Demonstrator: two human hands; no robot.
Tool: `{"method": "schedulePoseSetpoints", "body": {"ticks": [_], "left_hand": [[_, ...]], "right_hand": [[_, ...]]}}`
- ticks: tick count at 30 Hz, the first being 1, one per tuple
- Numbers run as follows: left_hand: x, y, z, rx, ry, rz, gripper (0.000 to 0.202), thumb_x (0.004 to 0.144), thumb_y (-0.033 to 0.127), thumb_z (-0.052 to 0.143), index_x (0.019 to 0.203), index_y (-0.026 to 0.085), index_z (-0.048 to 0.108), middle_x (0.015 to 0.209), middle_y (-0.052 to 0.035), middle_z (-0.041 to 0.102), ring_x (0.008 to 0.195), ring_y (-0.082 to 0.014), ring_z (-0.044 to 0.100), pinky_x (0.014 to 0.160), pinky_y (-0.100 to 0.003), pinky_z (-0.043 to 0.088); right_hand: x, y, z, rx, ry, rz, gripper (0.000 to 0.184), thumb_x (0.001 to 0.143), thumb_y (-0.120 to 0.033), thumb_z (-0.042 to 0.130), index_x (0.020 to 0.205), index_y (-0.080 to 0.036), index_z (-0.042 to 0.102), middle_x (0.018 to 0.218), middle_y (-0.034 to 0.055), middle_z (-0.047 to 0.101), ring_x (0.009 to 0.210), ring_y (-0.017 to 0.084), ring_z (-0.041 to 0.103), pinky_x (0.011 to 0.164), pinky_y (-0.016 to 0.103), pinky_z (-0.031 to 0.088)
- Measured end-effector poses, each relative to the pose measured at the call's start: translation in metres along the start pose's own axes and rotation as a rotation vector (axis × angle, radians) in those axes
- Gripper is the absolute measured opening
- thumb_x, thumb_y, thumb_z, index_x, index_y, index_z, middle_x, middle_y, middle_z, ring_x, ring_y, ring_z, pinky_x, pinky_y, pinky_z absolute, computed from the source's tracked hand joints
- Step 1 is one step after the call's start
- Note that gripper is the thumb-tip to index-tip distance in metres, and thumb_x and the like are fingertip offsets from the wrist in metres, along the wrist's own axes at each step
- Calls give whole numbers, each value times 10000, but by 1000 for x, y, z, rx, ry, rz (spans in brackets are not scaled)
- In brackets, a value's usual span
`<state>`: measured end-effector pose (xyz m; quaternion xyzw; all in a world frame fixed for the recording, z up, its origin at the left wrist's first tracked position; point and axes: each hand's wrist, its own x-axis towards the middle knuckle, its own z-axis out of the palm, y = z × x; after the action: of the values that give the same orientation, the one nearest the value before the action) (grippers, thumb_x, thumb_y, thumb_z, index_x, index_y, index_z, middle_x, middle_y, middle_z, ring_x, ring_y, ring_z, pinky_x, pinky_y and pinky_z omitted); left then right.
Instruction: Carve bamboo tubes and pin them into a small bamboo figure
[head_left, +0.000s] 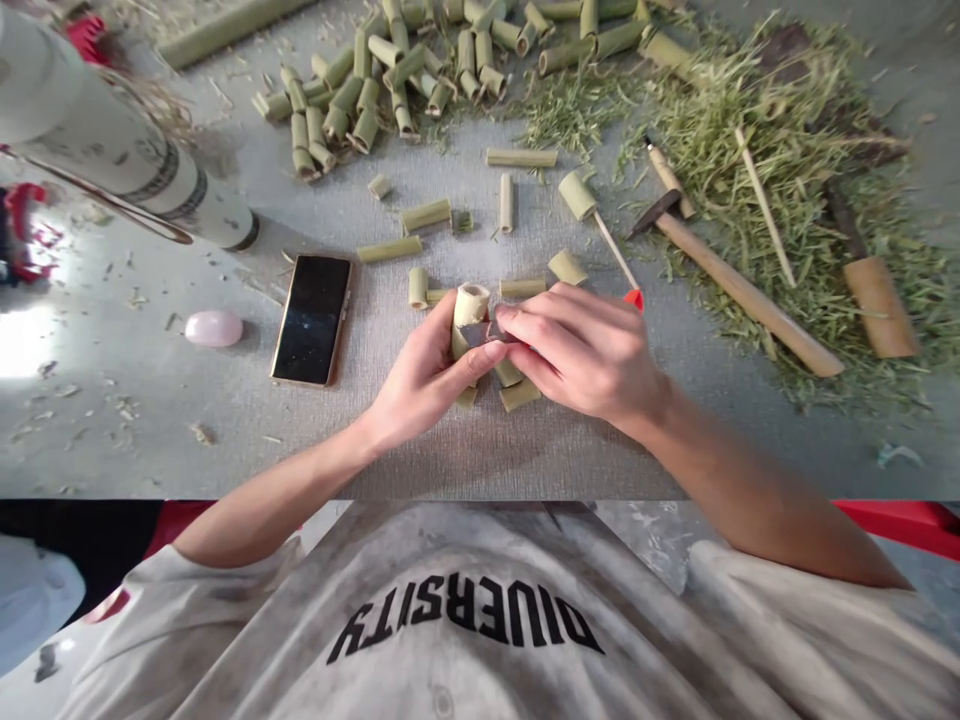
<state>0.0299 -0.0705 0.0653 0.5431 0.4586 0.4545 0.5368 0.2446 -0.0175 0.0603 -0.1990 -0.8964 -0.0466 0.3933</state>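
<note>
My left hand point(420, 375) is wrapped round a short hollow piece of bamboo point(472, 300), its open end pointing away from me. Against the side of that piece lies a flat dark blade point(475, 335), which my right hand point(592, 345) grips between thumb and fingers. My left thumb reaches across close to the blade. The blade's handle is hidden in my right fingers. Several cut bamboo pieces point(520, 395) lie on the table under and around my hands. Beyond them are more short lengths, one bamboo piece point(577, 195) with a thin red-tipped stick in it.
A phone point(311, 318), a pink oval object point(214, 328) and a tall white cylinder point(150, 165) stand or lie left. Bamboo tubes point(364, 85) are heaped at the back. Right are a hammer point(742, 285), a wooden-handled tool point(879, 300) and green shavings point(720, 130).
</note>
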Motion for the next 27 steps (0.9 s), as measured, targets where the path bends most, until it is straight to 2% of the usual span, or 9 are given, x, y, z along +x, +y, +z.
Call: {"method": "schedulePoseSetpoints", "body": {"ticks": [5, 9, 12, 16, 22, 27], "left_hand": [[0, -9, -1, -82, -28, -54, 285, 986, 470, 829, 1047, 228, 691, 819, 9, 564, 699, -137, 472, 646, -290, 437], [-2, -12, -1, -215, -52, -122, 291, 1002, 435, 819, 978, 222, 623, 747, 41, 444, 607, -101, 370, 539, -276, 312], [-3, -10, 0, -289, -70, -162, 311, 1017, 416, 805, 940, 221, 576, 711, 57, 384, 569, -89, 318, 510, -283, 257], [-4, -9, 0, -318, -65, -178, 324, 1012, 401, 817, 917, 216, 568, 700, 57, 423, 564, -82, 344, 511, -275, 287], [-7, -13, 2, -220, 14, -160, 404, 1017, 492, 795, 861, 215, 546, 662, 47, 478, 547, -85, 363, 480, -267, 280], [-5, -12, 2, -170, 6, -119, 331, 988, 478, 835, 953, 209, 645, 720, 37, 484, 594, -87, 384, 513, -259, 292]], "right_hand": [[1, -3, 0, -65, -11, -18, 185, 1059, -166, 688, 1225, -87, 699, 982, 104, 800, 830, 211, 683, 744, 364, 613], [0, -6, 5, -161, 27, -24, 195, 1040, -159, 722, 1220, -86, 710, 962, 89, 810, 800, 202, 671, 727, 352, 603], [-2, -9, 8, -168, 31, 4, 207, 1056, -159, 696, 1257, -109, 698, 980, 81, 816, 796, 198, 675, 728, 354, 605], [-3, -12, 9, -118, -1, 42, 252, 1068, -166, 674, 1318, -140, 684, 1021, 84, 814, 839, 205, 705, 749, 360, 605], [1, -16, 8, -114, 28, 104, 254, 1085, -168, 649, 1335, -124, 664, 1010, 92, 805, 845, 207, 724, 736, 349, 594], [0, -8, 6, -74, 61, 77, 213, 1067, -178, 676, 1274, -130, 665, 983, 81, 799, 836, 204, 729, 737, 342, 601]]}}
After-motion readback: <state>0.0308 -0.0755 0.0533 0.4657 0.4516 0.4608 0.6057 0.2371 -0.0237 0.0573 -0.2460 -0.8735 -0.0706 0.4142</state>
